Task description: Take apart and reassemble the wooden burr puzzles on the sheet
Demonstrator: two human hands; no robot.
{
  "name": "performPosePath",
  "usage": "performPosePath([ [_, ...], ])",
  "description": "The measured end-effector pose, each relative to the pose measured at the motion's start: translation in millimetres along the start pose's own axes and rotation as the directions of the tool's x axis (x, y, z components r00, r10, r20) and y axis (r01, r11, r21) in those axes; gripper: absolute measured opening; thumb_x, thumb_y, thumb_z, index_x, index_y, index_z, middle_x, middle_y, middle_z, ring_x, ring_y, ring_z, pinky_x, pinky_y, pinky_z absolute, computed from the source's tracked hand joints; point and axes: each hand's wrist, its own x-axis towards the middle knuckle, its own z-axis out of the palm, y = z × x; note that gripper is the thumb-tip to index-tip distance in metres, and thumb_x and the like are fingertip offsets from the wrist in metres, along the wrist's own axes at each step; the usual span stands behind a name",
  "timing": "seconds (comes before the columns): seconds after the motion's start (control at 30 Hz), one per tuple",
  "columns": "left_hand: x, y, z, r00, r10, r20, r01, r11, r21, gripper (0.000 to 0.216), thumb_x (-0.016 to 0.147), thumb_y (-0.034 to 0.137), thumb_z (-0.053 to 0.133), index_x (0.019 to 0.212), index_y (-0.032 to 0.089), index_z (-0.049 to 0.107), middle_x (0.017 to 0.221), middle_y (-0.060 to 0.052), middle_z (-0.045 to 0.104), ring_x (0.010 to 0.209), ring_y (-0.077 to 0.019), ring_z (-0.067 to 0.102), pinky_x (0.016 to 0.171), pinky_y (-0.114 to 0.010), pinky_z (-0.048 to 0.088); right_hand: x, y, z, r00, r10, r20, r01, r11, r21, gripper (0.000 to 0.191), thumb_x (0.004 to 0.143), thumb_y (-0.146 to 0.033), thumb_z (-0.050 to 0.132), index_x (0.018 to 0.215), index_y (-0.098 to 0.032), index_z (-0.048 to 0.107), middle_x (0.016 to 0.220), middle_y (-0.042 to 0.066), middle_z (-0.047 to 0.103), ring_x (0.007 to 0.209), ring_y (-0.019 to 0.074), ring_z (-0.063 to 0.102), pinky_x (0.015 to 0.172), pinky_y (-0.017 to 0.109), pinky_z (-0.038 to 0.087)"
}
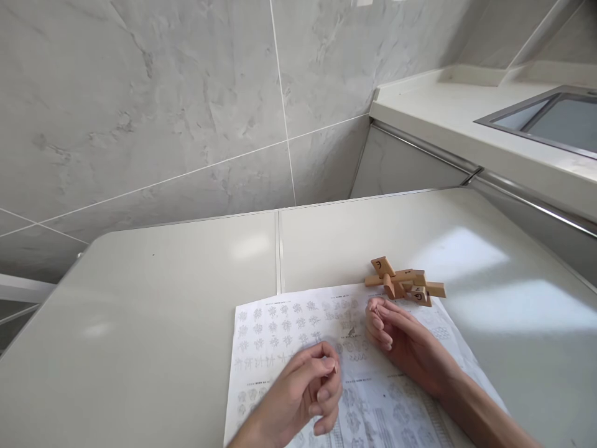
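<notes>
Right hand (402, 341) is resting on its edge on a white printed sheet of small diagrams (280, 326), fingers half-curled inward, gripping nothing. Its fingertips are lying just short of a small cluster of pale wooden notched bars (405, 284), near but not touching. Left hand (305, 393) is hovering lower over the same sheet, fingertips drawn together against the thumb; nothing is showing between them.

Cluster of bars is sitting at the far right corner of the sheet, partly on the paper and partly on the pale glossy surface (163, 298). Bars are crossing one another at angles, one tilting upward; dark marks are showing on two of them, too small to read.

Handling judgement: light, stiff, dry wood, not slippery and not fragile. The bars are looking only loosely interlocked, so lifting by one projecting end is likely to shed the others. The crossing middle, pinched from both sides, is looking like the safer hold.

Grey tiled wall (163, 112) is standing behind.
</notes>
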Motion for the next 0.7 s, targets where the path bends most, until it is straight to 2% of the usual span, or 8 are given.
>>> performPosePath([
  [0.4,-0.6,0.3,0.6,1.000,-0.003,-0.026,0.003,1.000,-0.014,0.023,0.101,0.030,0.069,0.084,0.020,0.058,0.060,0.009,0.045,0.043,-0.0053,0.027,0.042,-0.017,0.039,-0.4,0.6,-3.7,1.000,0.013,0.023,-0.013,1.000,0.012,0.021,0.094,-0.036,0.088,0.101,-0.019,0.078,0.079,0.000,0.055,0.062,0.0111,0.041,0.059,0.022,0.044],
  [0.7,0.0,-0.4,-1.3,1.000,0.000,-0.007,0.000,0.999,-0.033,0.021,0.102,0.027,0.067,0.085,0.020,0.058,0.061,0.008,0.047,0.042,-0.0052,0.028,0.041,-0.017,0.039,-0.3,-0.5,-1.2,1.000,0.018,0.014,-0.018,1.000,0.021,0.020,0.093,-0.035,0.089,0.093,-0.020,0.076,0.077,-0.001,0.052,0.060,0.0112,0.038,0.058,0.023,0.042],
])
